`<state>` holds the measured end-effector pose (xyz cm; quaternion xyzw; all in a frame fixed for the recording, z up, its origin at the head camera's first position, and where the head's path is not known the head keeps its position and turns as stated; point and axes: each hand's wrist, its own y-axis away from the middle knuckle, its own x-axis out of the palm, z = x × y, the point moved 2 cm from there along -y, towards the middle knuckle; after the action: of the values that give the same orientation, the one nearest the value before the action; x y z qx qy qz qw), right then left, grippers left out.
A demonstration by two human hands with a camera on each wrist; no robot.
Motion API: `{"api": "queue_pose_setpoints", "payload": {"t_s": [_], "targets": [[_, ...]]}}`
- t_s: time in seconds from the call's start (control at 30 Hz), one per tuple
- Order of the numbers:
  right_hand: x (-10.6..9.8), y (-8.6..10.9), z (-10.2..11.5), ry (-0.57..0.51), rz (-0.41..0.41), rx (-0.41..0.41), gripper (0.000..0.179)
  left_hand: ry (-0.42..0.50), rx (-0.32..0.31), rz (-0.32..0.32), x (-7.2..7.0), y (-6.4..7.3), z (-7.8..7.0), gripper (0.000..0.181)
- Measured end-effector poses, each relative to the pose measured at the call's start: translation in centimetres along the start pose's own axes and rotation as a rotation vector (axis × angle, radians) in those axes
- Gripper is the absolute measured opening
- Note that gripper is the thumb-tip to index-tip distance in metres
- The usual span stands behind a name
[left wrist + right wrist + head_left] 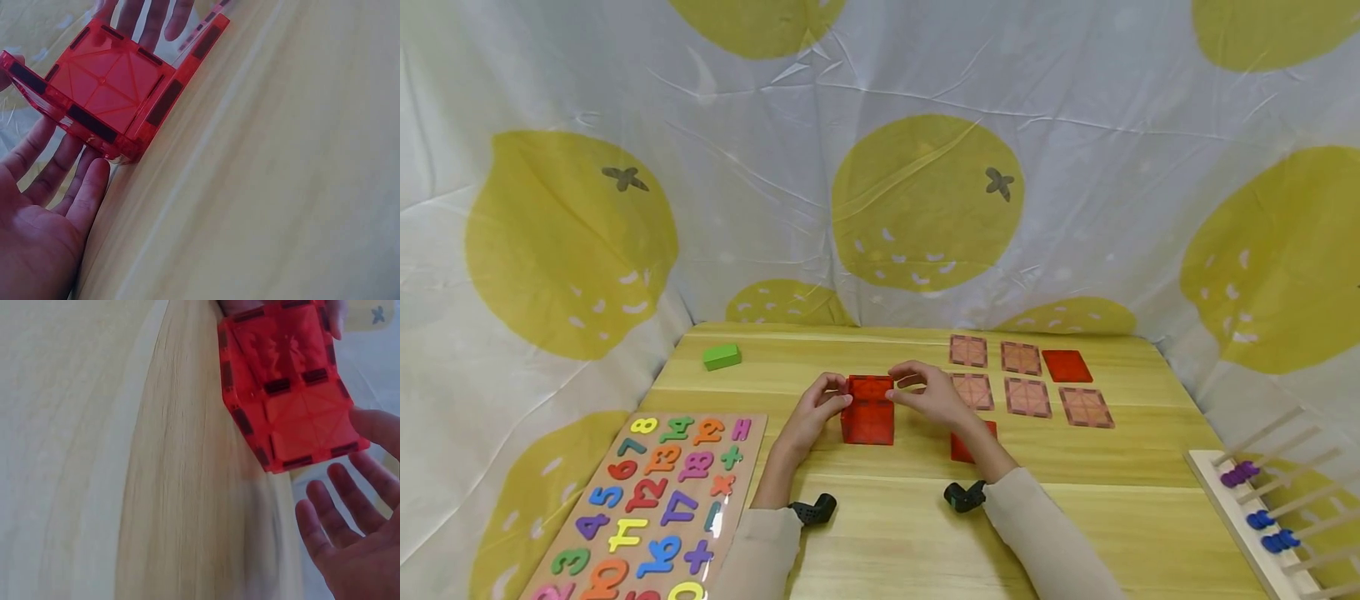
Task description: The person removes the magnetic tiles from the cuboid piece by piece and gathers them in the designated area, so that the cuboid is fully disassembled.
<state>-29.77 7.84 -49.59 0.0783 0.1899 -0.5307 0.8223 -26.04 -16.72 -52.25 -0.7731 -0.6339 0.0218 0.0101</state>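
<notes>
Red see-through magnetic tiles stand joined on the table, with a flat base, an upright back tile and an upright left side tile. My left hand grips the left side tile, thumb over its upper edge and the other fingers along its outer face. At the upper right corner of the back tile, my right hand pinches the edge between thumb and a finger behind it. Its remaining fingers spread loosely, apart from the tiles. A loose red tile lies partly hidden under my right forearm.
At the back right, several flat pale tiles lie in rows beside a solid red tile. A colourful number board occupies the left front. A green block sits at the back left, and a wooden bead rack stands at the right edge.
</notes>
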Motion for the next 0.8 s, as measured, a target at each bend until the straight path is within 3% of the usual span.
{"api": "queue_pose_setpoints", "payload": {"t_s": [0.43, 0.8], "targets": [[1.4, -0.9, 0.3, 0.075, -0.072, -0.012, 0.02, 0.007, 0.006, 0.014, -0.1, 0.1, -0.1, 0.034], [1.5, -1.1, 0.5, 0.069, -0.092, 0.002, 0.018, 0.014, 0.014, 0.007, -0.2, 0.0, 0.2, 0.033]]}}
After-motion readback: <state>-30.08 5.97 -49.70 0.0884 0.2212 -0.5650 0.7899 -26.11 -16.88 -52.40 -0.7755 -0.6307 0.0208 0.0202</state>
